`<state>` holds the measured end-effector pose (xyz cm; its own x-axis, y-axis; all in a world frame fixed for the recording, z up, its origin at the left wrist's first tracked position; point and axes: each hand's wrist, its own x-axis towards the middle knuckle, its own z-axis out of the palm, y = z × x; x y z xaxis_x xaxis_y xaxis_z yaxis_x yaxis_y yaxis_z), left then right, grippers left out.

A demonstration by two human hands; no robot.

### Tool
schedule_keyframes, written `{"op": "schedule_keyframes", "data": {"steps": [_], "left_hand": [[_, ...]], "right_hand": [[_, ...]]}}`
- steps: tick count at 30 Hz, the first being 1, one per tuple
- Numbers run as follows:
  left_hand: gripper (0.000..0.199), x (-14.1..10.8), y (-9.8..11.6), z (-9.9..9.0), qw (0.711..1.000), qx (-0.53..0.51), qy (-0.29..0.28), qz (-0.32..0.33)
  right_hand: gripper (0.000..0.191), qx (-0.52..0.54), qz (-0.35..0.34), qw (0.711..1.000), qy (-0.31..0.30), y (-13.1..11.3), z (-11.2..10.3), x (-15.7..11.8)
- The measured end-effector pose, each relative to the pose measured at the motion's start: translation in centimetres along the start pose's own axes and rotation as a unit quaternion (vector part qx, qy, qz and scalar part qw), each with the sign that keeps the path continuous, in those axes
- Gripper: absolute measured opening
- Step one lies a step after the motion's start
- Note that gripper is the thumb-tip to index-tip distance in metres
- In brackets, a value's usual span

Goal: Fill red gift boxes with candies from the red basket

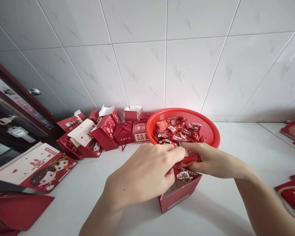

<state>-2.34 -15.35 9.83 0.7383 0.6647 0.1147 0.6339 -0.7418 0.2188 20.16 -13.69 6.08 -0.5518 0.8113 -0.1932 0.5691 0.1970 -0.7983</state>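
Note:
A small red candy box [179, 193] stands open on the white counter, with printed lettering on its raised flap. Over that flap, my left hand [147, 170] is closed, its thumb and forefinger at a red-wrapped candy [186, 162]. From the other side my right hand [211, 160] curls its fingers around the same candy; its fingertips are partly hidden. Just behind both hands is a red plastic basket [212, 129], holding many wrapped candies [173, 129]. My left hand and forearm cover part of the box's near side.
Several red gift boxes [107, 131] stand along the tiled wall [140, 72] on the left. Nearer lie a box with cartoon faces [49, 167] and a red box [19, 209]. A dark cabinet with keys [19, 131] borders the left. Red packages [293, 193] lie at right.

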Motion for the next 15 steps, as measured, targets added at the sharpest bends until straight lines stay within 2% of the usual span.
{"op": "schedule_keyframes", "data": {"steps": [3, 7, 10, 15], "left_hand": [[0.026, -0.1, -0.7, -0.7, 0.998, -0.052, -0.032, 0.01], [0.02, 0.0, -1.4, -1.2, 0.995, -0.092, -0.042, -0.001], [0.016, 0.2, -1.6, -1.1, 0.994, -0.098, -0.047, -0.016], [0.024, 0.2, -1.2, -1.0, 0.996, -0.075, -0.056, 0.013]], "right_hand": [[0.015, -0.017, 0.01, 1.0, -0.001, -0.4, -0.1, -0.1], [0.024, -0.026, 0.019, 0.999, 0.003, -0.5, -0.3, -0.1], [0.029, -0.015, 0.023, 1.0, 0.008, -0.4, -0.2, -0.1], [0.027, 0.022, 0.034, 0.999, 0.014, -0.7, 0.2, -0.2]]}}
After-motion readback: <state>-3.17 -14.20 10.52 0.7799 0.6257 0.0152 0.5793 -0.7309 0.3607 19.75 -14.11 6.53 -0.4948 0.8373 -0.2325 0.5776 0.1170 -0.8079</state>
